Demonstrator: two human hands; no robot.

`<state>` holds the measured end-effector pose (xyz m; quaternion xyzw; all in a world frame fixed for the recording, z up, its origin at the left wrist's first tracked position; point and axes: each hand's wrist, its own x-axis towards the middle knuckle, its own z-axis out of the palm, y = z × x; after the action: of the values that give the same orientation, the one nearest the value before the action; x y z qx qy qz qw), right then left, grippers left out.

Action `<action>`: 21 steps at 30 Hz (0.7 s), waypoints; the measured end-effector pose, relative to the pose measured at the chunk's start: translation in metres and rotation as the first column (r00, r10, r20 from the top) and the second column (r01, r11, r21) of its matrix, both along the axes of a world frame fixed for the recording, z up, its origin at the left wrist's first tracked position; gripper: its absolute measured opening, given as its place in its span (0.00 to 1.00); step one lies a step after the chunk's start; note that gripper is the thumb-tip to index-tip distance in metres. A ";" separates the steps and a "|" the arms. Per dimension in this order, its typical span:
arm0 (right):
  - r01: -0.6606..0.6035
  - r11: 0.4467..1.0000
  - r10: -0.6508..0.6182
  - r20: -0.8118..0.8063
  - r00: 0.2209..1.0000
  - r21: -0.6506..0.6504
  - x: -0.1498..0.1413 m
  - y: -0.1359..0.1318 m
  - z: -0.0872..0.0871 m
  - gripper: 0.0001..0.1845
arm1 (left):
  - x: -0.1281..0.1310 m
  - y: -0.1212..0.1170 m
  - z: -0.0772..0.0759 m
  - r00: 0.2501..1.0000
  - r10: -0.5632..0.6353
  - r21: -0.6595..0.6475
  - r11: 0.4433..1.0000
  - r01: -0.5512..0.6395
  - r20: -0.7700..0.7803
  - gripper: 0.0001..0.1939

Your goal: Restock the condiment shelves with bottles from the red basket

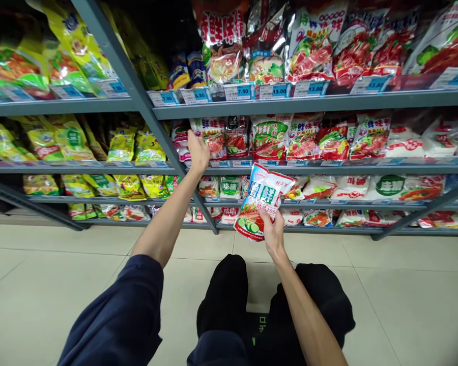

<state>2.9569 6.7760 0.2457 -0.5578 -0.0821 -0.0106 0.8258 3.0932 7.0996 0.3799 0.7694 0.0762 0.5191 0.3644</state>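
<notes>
My right hand (274, 230) is closed on the lower right edge of a glossy seasoning bag (265, 195). The bag is white, blue and red, with green cucumber slices printed at its bottom, and I hold it tilted in front of the lower shelves. My left hand (199, 151) reaches up to the second shelf with fingers stretched out and apart, nothing seen in them. Right by it stand a pink-and-white bag (180, 141) and a red-and-white seasoning bag (216, 138); I cannot tell whether the fingers touch either.
Grey metal shelving (290, 104) runs across the view, with a slanting post (156, 114) left of my left hand. Yellow bags (74, 140) fill the left bays. Price tags (238, 91) line the upper shelf's edge. Below are pale floor tiles (309, 249) and my black-clad knees (227, 290).
</notes>
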 end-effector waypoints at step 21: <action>-0.053 0.963 0.156 0.386 0.909 -0.265 0.153 0.090 0.111 0.24 | -0.043 -0.016 -0.007 0.940 0.158 0.857 0.476 0.197 -0.303 0.23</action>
<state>3.1100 6.8659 0.3569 -0.6372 -0.2814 -0.0705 0.7141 3.0506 7.0831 0.3731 0.9247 -0.1471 0.3382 -0.0946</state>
